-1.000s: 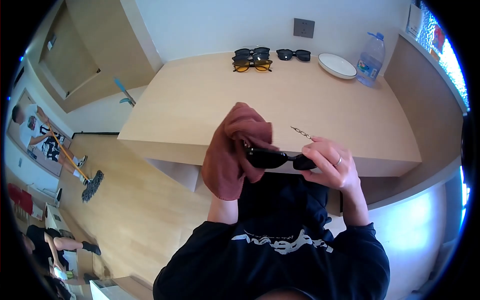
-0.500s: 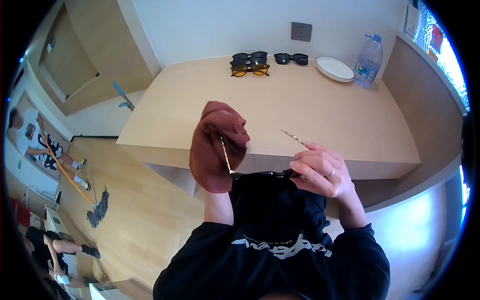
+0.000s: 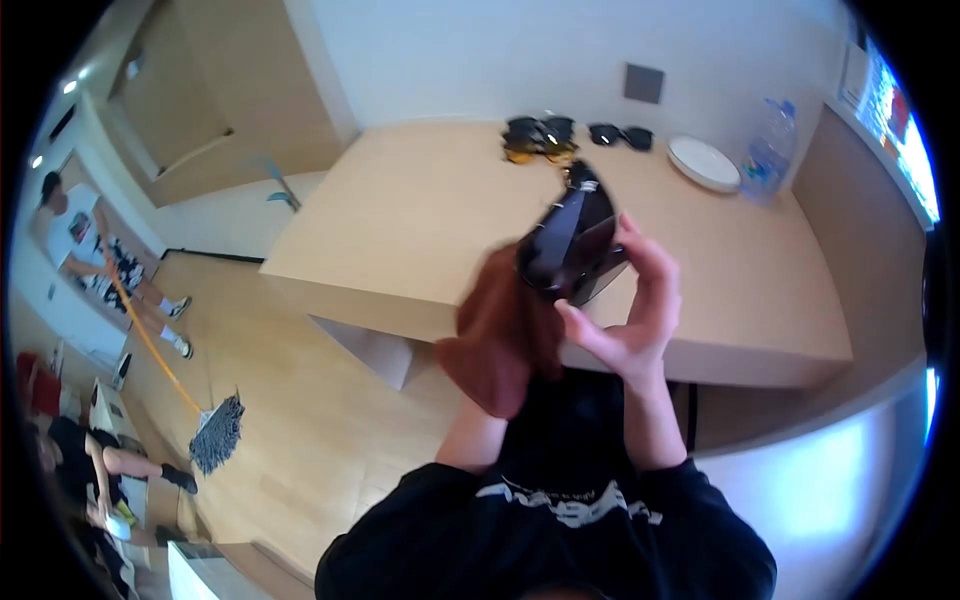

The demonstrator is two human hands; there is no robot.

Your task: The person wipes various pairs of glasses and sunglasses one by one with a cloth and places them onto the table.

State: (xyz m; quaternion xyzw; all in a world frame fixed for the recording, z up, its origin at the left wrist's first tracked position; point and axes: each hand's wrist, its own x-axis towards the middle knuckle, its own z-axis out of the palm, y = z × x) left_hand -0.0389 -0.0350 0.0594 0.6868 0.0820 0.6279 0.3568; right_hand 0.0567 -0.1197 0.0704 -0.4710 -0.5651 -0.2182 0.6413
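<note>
Dark sunglasses (image 3: 575, 240) are raised in front of me, over the front part of the table, tilted with the lenses facing sideways. A brown cloth (image 3: 500, 335) covers my left hand, so its fingers are hidden; only the wrist shows below. The cloth presses against the lower left end of the sunglasses. My right hand (image 3: 645, 300) is at the right side of the sunglasses, thumb at the lower edge and fingers at the upper edge, gripping them between.
At the table's back lie stacked sunglasses (image 3: 540, 135), another dark pair (image 3: 622, 136), a white plate (image 3: 705, 165) and a plastic bottle (image 3: 768, 150). A curved partition (image 3: 860, 220) borders the right. On the left, a person (image 3: 85, 240) holds a mop (image 3: 217, 435); another person (image 3: 90, 470) sits below.
The sunglasses have been lifted and turned from near my lap to above the table. The cloth-covered left hand moved right, beside them. My right hand has rotated, thumb and fingers spreading around the frame.
</note>
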